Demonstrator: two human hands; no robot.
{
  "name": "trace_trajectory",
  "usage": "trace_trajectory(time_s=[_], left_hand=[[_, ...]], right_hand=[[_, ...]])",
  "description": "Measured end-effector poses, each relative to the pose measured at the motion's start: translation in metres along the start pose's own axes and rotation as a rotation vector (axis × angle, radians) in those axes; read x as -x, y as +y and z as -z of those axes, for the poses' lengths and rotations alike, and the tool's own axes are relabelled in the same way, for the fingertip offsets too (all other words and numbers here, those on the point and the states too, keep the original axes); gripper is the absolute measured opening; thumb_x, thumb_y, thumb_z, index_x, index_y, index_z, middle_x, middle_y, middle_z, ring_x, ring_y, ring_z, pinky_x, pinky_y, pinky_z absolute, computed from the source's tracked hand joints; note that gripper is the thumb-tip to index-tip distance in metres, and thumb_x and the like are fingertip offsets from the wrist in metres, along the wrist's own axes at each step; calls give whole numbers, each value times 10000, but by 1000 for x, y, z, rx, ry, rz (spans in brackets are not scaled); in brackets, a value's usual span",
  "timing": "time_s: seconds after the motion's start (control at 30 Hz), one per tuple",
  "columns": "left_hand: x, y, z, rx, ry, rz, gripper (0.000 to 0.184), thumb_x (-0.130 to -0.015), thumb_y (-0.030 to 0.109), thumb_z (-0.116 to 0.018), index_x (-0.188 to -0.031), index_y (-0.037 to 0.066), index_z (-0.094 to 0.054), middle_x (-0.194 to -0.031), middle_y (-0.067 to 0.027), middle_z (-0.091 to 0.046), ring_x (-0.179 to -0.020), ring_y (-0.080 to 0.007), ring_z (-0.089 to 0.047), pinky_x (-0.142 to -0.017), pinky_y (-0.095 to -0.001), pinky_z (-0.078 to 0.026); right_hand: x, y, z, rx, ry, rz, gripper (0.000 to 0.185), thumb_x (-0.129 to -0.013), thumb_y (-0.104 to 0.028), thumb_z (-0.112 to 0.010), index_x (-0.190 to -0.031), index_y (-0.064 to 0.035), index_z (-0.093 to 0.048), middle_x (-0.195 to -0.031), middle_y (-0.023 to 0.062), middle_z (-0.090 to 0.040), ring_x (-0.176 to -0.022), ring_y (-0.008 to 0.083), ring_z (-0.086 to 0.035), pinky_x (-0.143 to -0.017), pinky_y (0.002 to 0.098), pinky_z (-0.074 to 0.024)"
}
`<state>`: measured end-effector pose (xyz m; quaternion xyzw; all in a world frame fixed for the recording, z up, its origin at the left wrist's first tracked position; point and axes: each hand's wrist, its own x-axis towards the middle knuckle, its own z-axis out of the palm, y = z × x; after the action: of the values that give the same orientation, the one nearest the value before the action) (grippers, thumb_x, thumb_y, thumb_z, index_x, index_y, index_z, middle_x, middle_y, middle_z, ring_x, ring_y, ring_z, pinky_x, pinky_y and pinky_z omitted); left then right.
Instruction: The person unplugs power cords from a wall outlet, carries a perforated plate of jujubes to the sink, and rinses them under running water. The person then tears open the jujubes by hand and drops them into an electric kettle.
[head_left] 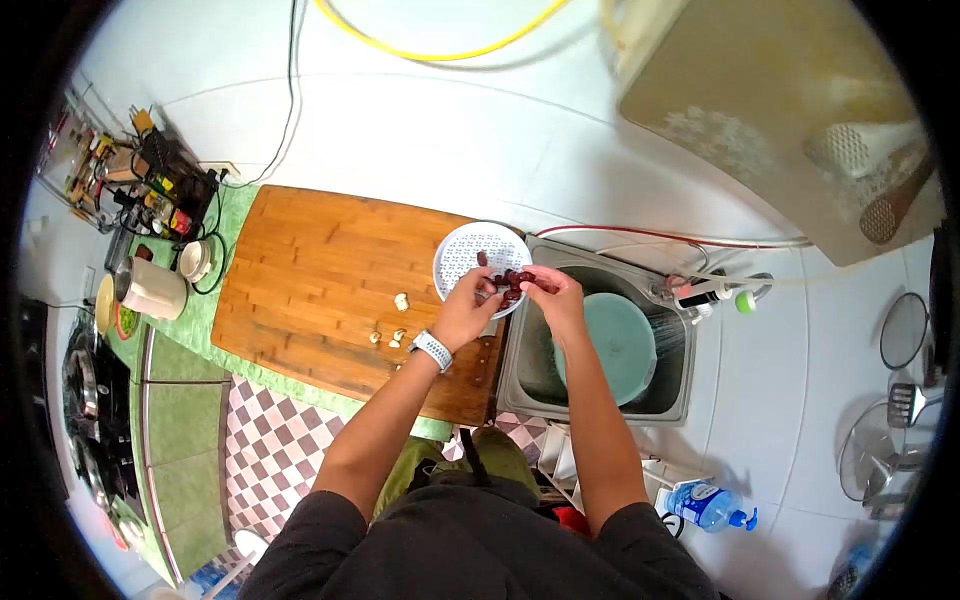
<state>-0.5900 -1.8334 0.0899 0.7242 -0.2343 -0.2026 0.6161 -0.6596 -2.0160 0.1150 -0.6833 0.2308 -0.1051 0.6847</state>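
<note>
The fingers of the left hand (466, 308) are drawn narrow on the near side of a cluster of dark red date-like fruits (511, 287); those of the right hand (557, 298) pinch at the cluster's right edge, thumb and forefinger close together; which fruit each hand bears is too small to tell. The cluster sits between the two hands, over the near right part of a white perforated colander (468, 243); one more dark red piece (482, 258) lies apart inside it, towards the middle; whether any of the cluster rests on the holes, the hands hide.

For good handling, I would keep both hands low and inside the rim, so that a slipped fruit drops onto the holes; a light pinch on one fruit at a time should serve better than squeezing the bunch; the right side wants most care, since the sink (513, 378) lies just beyond it.

Farther out, the colander stands at the far right corner of the wooden cutting board (320, 255); pale garlic cloves (401, 301) are scattered on the board left of the watch (432, 350); in the sink a pale green basin (603, 343) takes a spray of water (668, 336); the green counter (238, 212) shows past the board's left edge.
</note>
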Motion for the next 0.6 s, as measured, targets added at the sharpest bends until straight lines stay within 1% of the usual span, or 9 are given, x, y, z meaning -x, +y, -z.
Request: trace_trajectory(time_s=[0.1,0.2,0.23,0.27,0.33,0.37,0.5,0.53,0.6], left_hand=[[-10,37,-33,-49,-29,-192,535,-900,84,-711,-1385,33,-491,-1132,-128,-550,-898,-192,-608,-792,-312,-526],[-19,61,-65,-35,-96,-295,395,-890,81,-716,-1269,48,-611,-1027,-108,-638,-840,-186,-595,-787,-296,-513],[-14,90,-69,-144,-136,-213,379,-877,83,-731,-1242,51,-635,-991,-94,-674,-878,-155,-606,-798,-288,-507],[-15,89,-83,-47,-148,-216,328,-885,77,-732,-1197,33,-642,-996,-75,-701,-872,-114,-626,-784,-272,-514],[-14,104,-101,94,-230,-79,243,-918,78,-716,-1139,3,-651,-988,-37,-709,-872,-75,-631,-759,-233,-516],[-13,109,-112,111,-221,-108,193,-921,83,-719,-1087,6,-658,-942,-25,-712,-831,-70,-634,-736,-226,-518],[-9,121,-144,104,-298,-136,148,-924,58,-703,-1050,-4,-657,-906,-45,-719,-847,-91,-674,-745,-251,-541],[-13,116,-156,98,-290,-133,148,-924,58,-703,-1050,-4,-657,-906,-45,-719,-847,-91,-674,-745,-251,-541],[-21,83,-177,130,-280,-261,166,-901,69,-728,-1044,6,-671,-886,-50,-703,-817,-108,-661,-732,-264,-543]], right_hand=[[20,-21,24,-89,-39,22,284,-858,50,-711,-1140,25,-695,-1061,75,-722,-950,125,-663,-847,258,-528],[35,-29,61,-52,-23,125,279,-862,58,-702,-1140,30,-685,-1061,79,-721,-950,124,-666,-847,261,-531],[42,-36,74,-46,-15,137,277,-863,39,-711,-1139,18,-690,-1050,77,-729,-950,125,-675,-838,260,-540],[50,-42,87,-40,-6,150,275,-864,21,-719,-1137,7,-695,-1039,75,-736,-950,125,-684,-828,260,-548],[63,-48,111,-41,46,143,252,-868,11,-724,-1119,7,-699,-1024,66,-736,-923,119,-683,-817,262,-549],[68,-48,122,-86,58,157,246,-866,8,-729,-1110,9,-701,-1015,63,-735,-912,117,-680,-811,260,-546],[90,-54,155,-89,87,181,198,-899,-38,-713,-1090,15,-708,-997,53,-731,-884,112,-673,-803,259,-539],[91,-49,164,-94,79,180,198,-899,-38,-713,-1090,15,-708,-997,53,-731,-884,112,-673,-803,259,-539],[86,-30,173,-24,147,152,197,-935,-96,-685,-1092,19,-709,-993,68,-729,-881,127,-677,-809,267,-538]])
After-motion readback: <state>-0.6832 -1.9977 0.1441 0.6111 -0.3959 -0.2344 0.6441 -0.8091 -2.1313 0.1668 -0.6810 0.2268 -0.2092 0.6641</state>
